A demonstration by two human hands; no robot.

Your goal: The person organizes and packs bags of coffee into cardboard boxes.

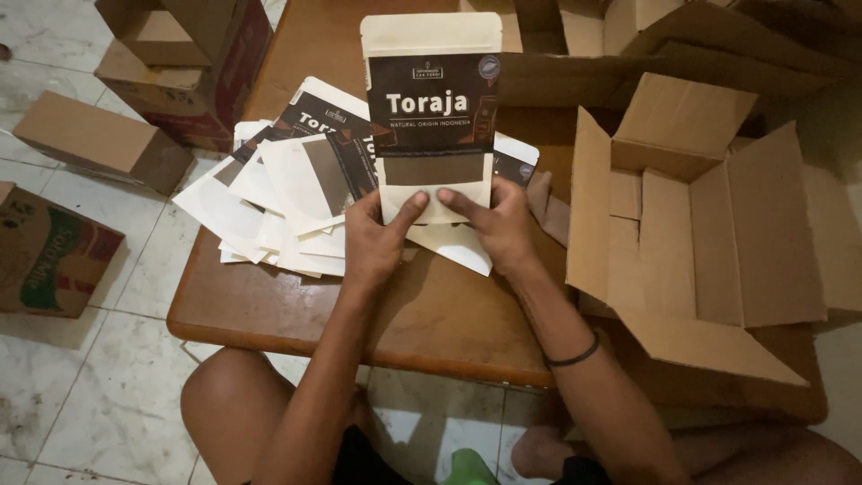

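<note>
A pouch (434, 117) is held upright above the table (431, 314), its lower edge pinched by the left hand (375, 241) and the right hand (498, 224), thumbs pressed on its front. Behind and left of the grip, more pouches (287, 193) are fanned out flat. Just right of the grip, an open box (709, 242) is stood, flaps spread. Bare tabletop is left below the hands, up to the near edge.

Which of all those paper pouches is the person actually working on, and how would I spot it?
Start at the low wooden table, left of the open cardboard box. A fan of flat white pouches lies there. The one meant is the cream pouch held upright by the left hand and right hand; only it stands up, black label facing the camera.
</note>
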